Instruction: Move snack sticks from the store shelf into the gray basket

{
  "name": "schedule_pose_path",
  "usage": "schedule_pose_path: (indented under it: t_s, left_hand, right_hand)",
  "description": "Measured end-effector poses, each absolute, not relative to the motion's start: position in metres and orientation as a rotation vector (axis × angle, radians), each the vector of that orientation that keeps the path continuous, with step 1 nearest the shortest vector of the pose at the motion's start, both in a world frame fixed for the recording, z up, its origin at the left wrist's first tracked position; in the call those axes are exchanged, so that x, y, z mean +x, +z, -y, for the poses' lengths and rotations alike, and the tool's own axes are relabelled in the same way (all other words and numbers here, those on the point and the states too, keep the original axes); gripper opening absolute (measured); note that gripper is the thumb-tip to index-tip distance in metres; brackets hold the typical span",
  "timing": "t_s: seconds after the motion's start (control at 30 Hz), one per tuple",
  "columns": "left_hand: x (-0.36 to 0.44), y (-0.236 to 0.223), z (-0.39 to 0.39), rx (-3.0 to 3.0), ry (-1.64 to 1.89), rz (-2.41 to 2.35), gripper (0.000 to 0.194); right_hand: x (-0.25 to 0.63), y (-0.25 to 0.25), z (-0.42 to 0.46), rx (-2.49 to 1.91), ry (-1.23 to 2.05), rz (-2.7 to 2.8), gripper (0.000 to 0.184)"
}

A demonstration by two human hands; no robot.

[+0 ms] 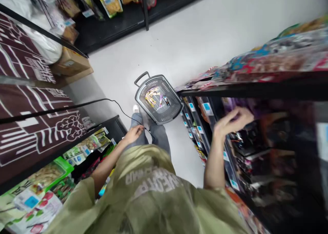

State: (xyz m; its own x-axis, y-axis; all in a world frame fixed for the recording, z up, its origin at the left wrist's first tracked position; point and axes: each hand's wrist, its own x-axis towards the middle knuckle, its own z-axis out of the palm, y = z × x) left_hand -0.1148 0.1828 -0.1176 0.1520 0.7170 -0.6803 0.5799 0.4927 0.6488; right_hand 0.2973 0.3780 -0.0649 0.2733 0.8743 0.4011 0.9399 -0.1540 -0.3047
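Note:
My right hand [234, 120] reaches over the shelf on the right, beside dark and purple packets [241, 106]. Its thumb stands apart from the fingers, and nothing shows in it, though the picture is blurred there. My left hand [134, 133] hangs in front of my left thigh, fingers loosely bent and holding nothing I can see. A thin black cable [118, 106] runs across the view and passes close to the left fingertips. On the floor ahead of my feet stands a grey shopping basket [170, 115], its handle folded to one side, with several small wrapped snack packs [153, 98] inside.
Shelves with blue-and-white price tags [207, 107] line the right side, piled with bagged snacks [256, 59] on top. At left are hanging food packets [48, 174], a brown patterned panel [23, 124] and a cardboard box [71, 61]. A black shelf [115, 30] crosses the far end.

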Motion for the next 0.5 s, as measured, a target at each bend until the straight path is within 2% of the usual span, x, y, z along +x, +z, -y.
schedule_pose_path:
  t_s: [0.07,0.13,0.2,0.27,0.4,0.5]
  left_hand:
    - [-0.114,-0.155,-0.209,1.29,0.124,-1.472,0.034]
    - [-0.113,-0.209,-0.238,1.41,0.109,-1.441,0.031]
    - [-0.114,-0.277,-0.268,1.554,0.07,-1.437,0.031]
    - [-0.117,-0.352,-0.295,1.717,-0.009,-1.441,0.032]
    - [-0.127,-0.482,-0.324,1.978,-0.19,-1.376,0.029]
    - [-0.134,-0.533,-0.322,2.124,-0.149,-1.313,0.028]
  right_hand:
    - [0.253,-0.108,-0.339,-1.935,0.036,1.574,0.038]
    - [0.207,-0.181,-0.309,-1.858,0.461,1.677,0.028]
    - [0.166,-0.278,-0.294,-1.914,0.873,1.629,0.026]
    - [0.137,-0.387,-0.293,-2.058,1.156,1.523,0.034]
    - [0.11,-0.591,-0.309,-2.439,1.317,1.285,0.037]
    - [0.103,-0.703,-0.325,-2.573,1.222,1.391,0.039]
